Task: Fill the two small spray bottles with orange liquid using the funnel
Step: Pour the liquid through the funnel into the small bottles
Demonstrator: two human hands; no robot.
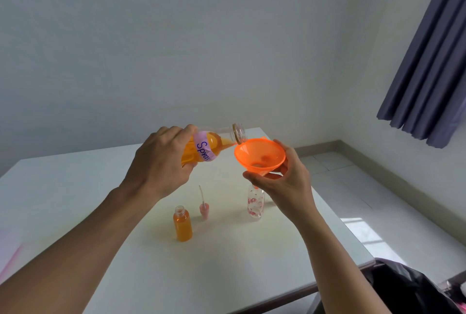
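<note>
My left hand [161, 162] grips a clear bottle of orange liquid [214, 143] with a purple label, tipped so its open mouth meets the rim of the orange funnel [259, 156]. My right hand [285, 182] holds the funnel from below, its spout in the neck of a clear flowered spray bottle [256, 204] standing on the table. That bottle looks empty. A second small bottle [182, 224], uncapped and full of orange liquid, stands to the left. A pink spray cap with its tube [203, 209] lies between the two small bottles.
The white table [75, 187] sits against a pale wall. Its right edge drops to a tiled floor. A dark curtain [433, 61] hangs at the upper right, and a black object [408, 286] lies at the lower right.
</note>
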